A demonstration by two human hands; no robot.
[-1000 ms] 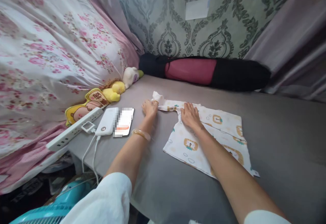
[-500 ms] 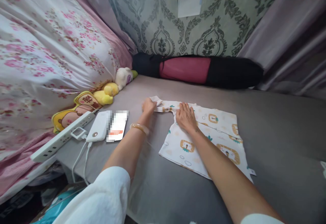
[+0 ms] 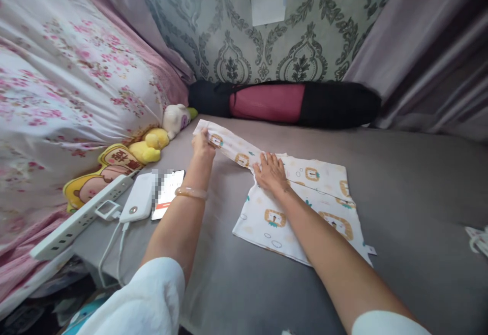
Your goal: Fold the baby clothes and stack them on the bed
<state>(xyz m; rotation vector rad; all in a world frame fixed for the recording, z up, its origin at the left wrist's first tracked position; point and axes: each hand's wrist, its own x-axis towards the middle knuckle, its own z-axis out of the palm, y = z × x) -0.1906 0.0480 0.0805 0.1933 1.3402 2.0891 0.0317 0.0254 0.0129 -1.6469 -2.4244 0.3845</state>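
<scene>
A small white baby shirt [image 3: 259, 225] with lion and leaf prints lies on the grey sheet, its upper part folded over. My left hand [image 3: 203, 144] pinches the end of its sleeve and holds it stretched out to the upper left, partly lifted from the bed. Flat on the shirt near the sleeve's base rests my right hand [image 3: 271, 173], fingers extended and pressing the cloth. A bangle circles my left wrist. The underside of the shirt is hidden.
Left of my arm lie a phone [image 3: 168, 192], a white power bank [image 3: 139, 198] with cables and a power strip [image 3: 82, 218]. Plush toys [image 3: 147, 147] line the floral curtain [image 3: 87, 60]. A black and red long bag [image 3: 267, 102] lies against the patterned wall.
My left hand has moved up and left, drawing the sleeve from a bunched shape into a long straight strip. My right hand stays on the shirt. The view has shifted slightly.
</scene>
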